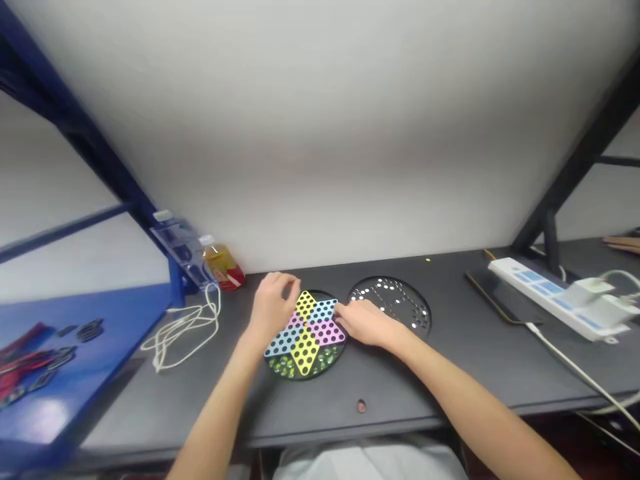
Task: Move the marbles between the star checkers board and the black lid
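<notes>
A round Chinese checkers board (305, 351) lies on the dark table, its star of yellow, blue and pink points full of black holes. Green marbles (283, 366) show in the pockets along its near rim. My left hand (276, 301) is over the board's upper left side, fingers curled down and closed; its fingertips are partly hidden. My right hand (366, 321) rests at the board's right side, with bent fingers closed at the tips of the blue and pink points. Whatever the fingers of either hand hold is too small or hidden to tell.
A round black disc (423, 323) with white dots lies right of the board. A small reddish round piece (361, 405) sits near the front edge. At left are a white cable (165, 340) and a bottle (220, 261); at right, a phone (495, 300) and power strip (555, 297).
</notes>
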`<control>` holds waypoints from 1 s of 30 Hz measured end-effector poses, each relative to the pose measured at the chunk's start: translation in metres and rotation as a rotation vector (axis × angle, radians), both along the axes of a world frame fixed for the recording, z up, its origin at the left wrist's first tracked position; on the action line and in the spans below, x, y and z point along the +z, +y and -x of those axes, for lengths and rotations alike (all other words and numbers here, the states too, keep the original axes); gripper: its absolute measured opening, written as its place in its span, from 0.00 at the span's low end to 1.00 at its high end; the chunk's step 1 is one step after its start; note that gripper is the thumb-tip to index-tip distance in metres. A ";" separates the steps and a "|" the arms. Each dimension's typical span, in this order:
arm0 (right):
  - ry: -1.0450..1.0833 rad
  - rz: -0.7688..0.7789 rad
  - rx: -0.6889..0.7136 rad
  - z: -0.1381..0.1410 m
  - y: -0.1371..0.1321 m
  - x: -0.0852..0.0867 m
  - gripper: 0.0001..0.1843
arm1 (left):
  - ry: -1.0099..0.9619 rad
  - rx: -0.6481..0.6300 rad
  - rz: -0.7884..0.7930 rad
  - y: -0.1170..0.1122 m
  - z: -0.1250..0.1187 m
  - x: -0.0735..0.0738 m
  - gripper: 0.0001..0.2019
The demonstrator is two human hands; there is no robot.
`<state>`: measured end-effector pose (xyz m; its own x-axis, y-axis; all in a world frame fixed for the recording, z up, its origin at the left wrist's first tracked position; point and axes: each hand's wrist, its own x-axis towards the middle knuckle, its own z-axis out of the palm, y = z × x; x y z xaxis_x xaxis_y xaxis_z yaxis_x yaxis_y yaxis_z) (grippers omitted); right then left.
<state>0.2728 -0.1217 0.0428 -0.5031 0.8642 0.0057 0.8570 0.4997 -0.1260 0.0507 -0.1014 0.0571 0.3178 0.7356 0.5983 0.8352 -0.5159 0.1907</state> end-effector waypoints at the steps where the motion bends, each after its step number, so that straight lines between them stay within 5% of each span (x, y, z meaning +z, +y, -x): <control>1: 0.014 0.012 -0.005 -0.001 0.001 0.000 0.17 | 0.068 -0.132 -0.062 -0.032 -0.016 -0.003 0.13; 4: 0.064 0.067 -0.030 -0.005 0.004 0.000 0.18 | 0.388 -0.619 -0.241 -0.125 -0.054 -0.029 0.15; 6: 0.092 0.101 -0.049 -0.006 0.006 0.000 0.18 | 0.536 -0.631 -0.263 -0.161 -0.064 -0.049 0.19; 8: 0.112 0.120 -0.054 -0.008 0.007 -0.001 0.18 | 0.582 -0.552 -0.250 -0.173 -0.064 -0.062 0.22; 13: 0.199 0.103 -0.038 -0.009 0.009 -0.009 0.17 | 0.589 -0.605 -0.103 -0.161 -0.054 -0.062 0.24; 19: 0.789 0.317 -0.008 -0.018 0.024 -0.019 0.13 | 0.375 -0.608 0.204 -0.148 -0.047 -0.025 0.40; 25: 1.582 0.697 -0.121 -0.049 0.041 -0.021 0.13 | 0.101 -0.582 0.238 -0.075 -0.075 0.013 0.42; 30: 1.733 0.705 -0.315 -0.074 0.039 -0.029 0.16 | 0.100 -0.637 0.400 -0.020 -0.115 -0.004 0.39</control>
<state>0.3466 -0.0822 0.0136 -0.1762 0.9807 -0.0846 -0.3831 -0.1475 -0.9119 0.1654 -0.1217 0.0535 0.7929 0.5463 0.2700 0.4219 -0.8118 0.4037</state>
